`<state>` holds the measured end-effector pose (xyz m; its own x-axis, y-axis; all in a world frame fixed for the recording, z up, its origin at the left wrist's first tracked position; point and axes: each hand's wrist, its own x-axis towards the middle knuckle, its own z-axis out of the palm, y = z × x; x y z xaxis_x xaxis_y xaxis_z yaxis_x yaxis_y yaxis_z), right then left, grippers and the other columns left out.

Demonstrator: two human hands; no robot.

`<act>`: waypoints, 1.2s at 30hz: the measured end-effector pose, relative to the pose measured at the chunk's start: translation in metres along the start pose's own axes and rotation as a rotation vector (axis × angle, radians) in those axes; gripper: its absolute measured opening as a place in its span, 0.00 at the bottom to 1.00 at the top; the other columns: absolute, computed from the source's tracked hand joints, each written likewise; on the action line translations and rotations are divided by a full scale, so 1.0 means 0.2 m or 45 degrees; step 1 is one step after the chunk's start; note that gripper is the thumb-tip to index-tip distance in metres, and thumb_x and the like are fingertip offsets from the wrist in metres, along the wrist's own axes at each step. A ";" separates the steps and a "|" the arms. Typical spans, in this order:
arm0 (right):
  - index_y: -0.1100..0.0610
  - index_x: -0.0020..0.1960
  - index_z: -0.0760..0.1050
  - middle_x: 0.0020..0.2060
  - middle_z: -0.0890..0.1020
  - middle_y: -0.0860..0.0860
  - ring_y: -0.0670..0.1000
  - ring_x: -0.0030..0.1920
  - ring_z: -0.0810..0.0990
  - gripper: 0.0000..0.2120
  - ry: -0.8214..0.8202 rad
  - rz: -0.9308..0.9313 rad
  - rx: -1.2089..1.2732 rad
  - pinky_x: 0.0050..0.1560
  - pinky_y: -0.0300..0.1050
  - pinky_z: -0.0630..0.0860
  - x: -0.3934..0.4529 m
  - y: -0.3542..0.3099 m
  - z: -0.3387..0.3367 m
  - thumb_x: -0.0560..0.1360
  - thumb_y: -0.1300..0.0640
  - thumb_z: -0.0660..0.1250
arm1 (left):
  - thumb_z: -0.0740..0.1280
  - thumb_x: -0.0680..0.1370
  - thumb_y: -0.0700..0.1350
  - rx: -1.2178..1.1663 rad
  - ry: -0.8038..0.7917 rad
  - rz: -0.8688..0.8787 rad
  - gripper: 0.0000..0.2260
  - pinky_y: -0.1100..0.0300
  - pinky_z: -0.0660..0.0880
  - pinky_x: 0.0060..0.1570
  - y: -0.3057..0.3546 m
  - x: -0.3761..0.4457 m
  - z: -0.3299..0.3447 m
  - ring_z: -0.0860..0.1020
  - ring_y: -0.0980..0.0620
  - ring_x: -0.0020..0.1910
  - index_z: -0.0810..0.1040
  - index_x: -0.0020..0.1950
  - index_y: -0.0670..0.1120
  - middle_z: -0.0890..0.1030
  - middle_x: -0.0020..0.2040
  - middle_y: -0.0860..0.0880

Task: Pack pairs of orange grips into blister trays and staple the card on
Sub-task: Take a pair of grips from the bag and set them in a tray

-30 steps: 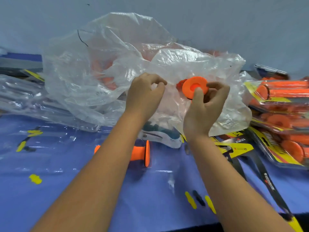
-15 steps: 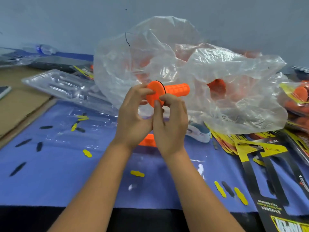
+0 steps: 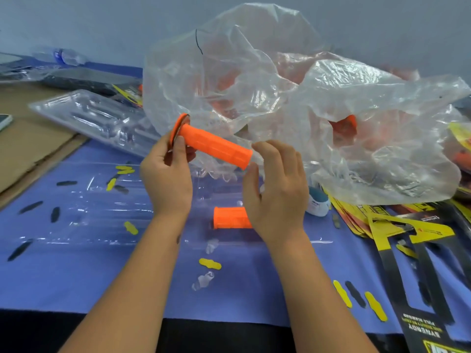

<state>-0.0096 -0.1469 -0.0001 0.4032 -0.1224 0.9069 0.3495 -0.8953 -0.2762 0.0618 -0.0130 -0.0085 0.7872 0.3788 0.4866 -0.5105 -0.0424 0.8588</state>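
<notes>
My left hand (image 3: 165, 179) grips the flanged end of an orange grip (image 3: 216, 146), thumb pressed beside the flange. The grip is held above the table, slanting down to the right. My right hand (image 3: 277, 192) pinches its plain end between thumb and forefinger, with the other fingers spread. A second orange grip (image 3: 229, 217) lies below in a clear blister tray (image 3: 102, 200) on the blue mat, partly hidden by my right hand. More orange grips show through a big clear plastic bag (image 3: 280, 98) behind.
A stack of clear blister trays (image 3: 89, 115) lies at the back left beside brown cardboard (image 3: 25, 143). Yellow and black cards (image 3: 407, 238) fan out at the right. A white and teal object (image 3: 317, 202) sits under the bag. Yellow and black paper scraps (image 3: 372, 304) dot the mat.
The grip came out of the bag to in front of me. My right hand slid from the flange to the plain end, and the grip now slants down to the right.
</notes>
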 end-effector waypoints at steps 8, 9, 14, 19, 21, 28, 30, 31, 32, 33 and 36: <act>0.61 0.69 0.72 0.60 0.78 0.58 0.61 0.56 0.78 0.25 -0.346 0.180 -0.055 0.54 0.55 0.75 0.01 -0.01 0.00 0.75 0.54 0.70 | 0.67 0.80 0.40 -0.234 0.023 -0.221 0.05 0.62 0.80 0.40 0.03 -0.05 0.01 0.84 0.54 0.37 0.83 0.48 0.44 0.84 0.35 0.56; 0.62 0.68 0.73 0.57 0.79 0.59 0.62 0.54 0.79 0.24 -0.342 0.174 -0.065 0.52 0.55 0.76 0.01 -0.01 0.00 0.75 0.55 0.70 | 0.67 0.79 0.40 -0.234 -0.005 -0.227 0.05 0.62 0.80 0.41 0.04 -0.06 0.01 0.84 0.54 0.37 0.82 0.46 0.45 0.84 0.35 0.55; 0.63 0.63 0.76 0.54 0.80 0.60 0.63 0.51 0.79 0.18 -0.324 0.213 -0.072 0.46 0.52 0.75 0.03 0.01 -0.01 0.75 0.59 0.71 | 0.70 0.77 0.41 -0.189 -0.173 -0.216 0.02 0.62 0.79 0.38 0.04 -0.04 -0.02 0.84 0.53 0.38 0.82 0.46 0.48 0.85 0.36 0.55; 0.61 0.62 0.77 0.56 0.79 0.58 0.63 0.52 0.78 0.17 -0.261 0.283 -0.120 0.48 0.54 0.75 0.07 0.07 -0.04 0.74 0.61 0.70 | 0.73 0.72 0.44 0.616 -0.607 0.011 0.08 0.59 0.77 0.49 -0.03 0.03 -0.15 0.82 0.55 0.46 0.82 0.47 0.56 0.85 0.45 0.55; 0.59 0.63 0.76 0.57 0.79 0.56 0.60 0.54 0.78 0.16 -0.254 0.365 -0.075 0.51 0.53 0.74 0.08 0.09 -0.05 0.75 0.60 0.70 | 0.67 0.69 0.46 0.831 -0.760 0.103 0.13 0.55 0.71 0.62 -0.04 0.04 -0.16 0.79 0.54 0.57 0.83 0.51 0.58 0.83 0.55 0.55; 0.53 0.62 0.76 0.53 0.78 0.48 0.50 0.52 0.75 0.14 -0.356 0.664 0.231 0.55 0.52 0.73 0.06 0.13 -0.03 0.76 0.56 0.68 | 0.59 0.76 0.39 1.300 -0.875 0.057 0.27 0.37 0.34 0.71 -0.13 0.05 -0.15 0.49 0.54 0.78 0.71 0.67 0.66 0.59 0.76 0.64; 0.53 0.61 0.76 0.51 0.78 0.47 0.51 0.50 0.76 0.14 -0.437 0.630 0.265 0.54 0.54 0.74 0.05 0.12 -0.02 0.76 0.56 0.69 | 0.56 0.77 0.39 1.284 -0.856 0.031 0.27 0.38 0.33 0.71 -0.16 0.03 -0.12 0.48 0.54 0.78 0.69 0.69 0.66 0.59 0.77 0.63; 0.52 0.61 0.76 0.51 0.78 0.46 0.52 0.51 0.76 0.14 -0.482 0.598 0.270 0.55 0.55 0.74 0.05 0.11 -0.02 0.76 0.55 0.69 | 0.55 0.77 0.37 1.256 -0.823 0.031 0.28 0.40 0.32 0.71 -0.17 0.02 -0.11 0.49 0.54 0.78 0.70 0.69 0.65 0.61 0.76 0.61; 0.51 0.60 0.76 0.50 0.78 0.45 0.53 0.51 0.76 0.14 -0.528 0.557 0.252 0.55 0.55 0.74 0.04 0.10 -0.01 0.75 0.54 0.69 | 0.54 0.76 0.35 1.188 -0.749 0.024 0.28 0.42 0.33 0.72 -0.17 0.01 -0.10 0.52 0.54 0.78 0.72 0.69 0.62 0.66 0.75 0.57; 0.51 0.60 0.76 0.50 0.78 0.44 0.53 0.52 0.76 0.13 -0.579 0.516 0.205 0.56 0.54 0.73 0.03 0.09 0.00 0.75 0.53 0.69 | 0.54 0.75 0.33 1.072 -0.632 0.003 0.29 0.44 0.35 0.73 -0.18 0.00 -0.09 0.58 0.54 0.75 0.74 0.68 0.58 0.72 0.71 0.53; 0.51 0.60 0.77 0.52 0.81 0.48 0.55 0.55 0.74 0.14 -0.736 0.425 -0.044 0.59 0.51 0.68 -0.01 0.07 0.04 0.75 0.50 0.68 | 0.52 0.71 0.30 0.500 -0.254 -0.267 0.28 0.45 0.58 0.74 -0.17 0.04 -0.10 0.70 0.54 0.65 0.79 0.63 0.48 0.80 0.59 0.51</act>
<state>0.0008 -0.1564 -0.0073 0.8770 -0.1544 0.4551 0.1040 -0.8635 -0.4934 0.0784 0.0102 -0.0380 0.9297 0.2335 0.2847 -0.1949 -0.3441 0.9185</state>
